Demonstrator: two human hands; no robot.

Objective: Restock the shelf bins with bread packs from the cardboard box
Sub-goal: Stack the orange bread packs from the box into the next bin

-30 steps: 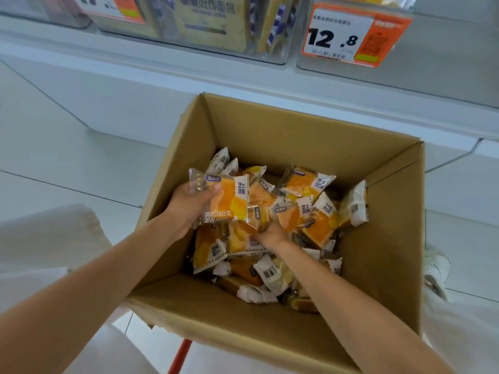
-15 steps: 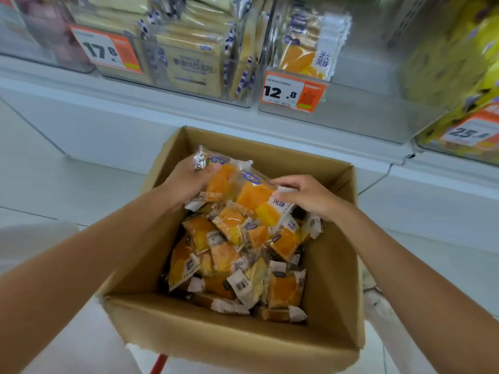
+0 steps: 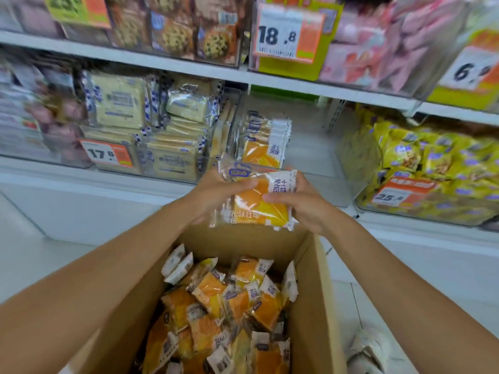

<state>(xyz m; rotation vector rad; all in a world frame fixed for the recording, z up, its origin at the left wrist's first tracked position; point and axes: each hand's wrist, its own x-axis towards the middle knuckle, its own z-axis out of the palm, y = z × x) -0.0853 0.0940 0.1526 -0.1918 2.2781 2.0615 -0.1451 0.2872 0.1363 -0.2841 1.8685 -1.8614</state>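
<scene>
Cardboard box cut off at bottom edge, far-right price tag cropped; top-shelf packs blurred, print unreadable

White shelving ran across the wall ahead: an upper shelf and a lower shelf above a plain white base panel. Orange price tags hung along the fronts, one reading 18.8, another 17.8. The floor was pale tile with thin dark joints, under even, bright light.

place: shop | evidence: price tags — clear shelf bins — packaged snacks
</scene>
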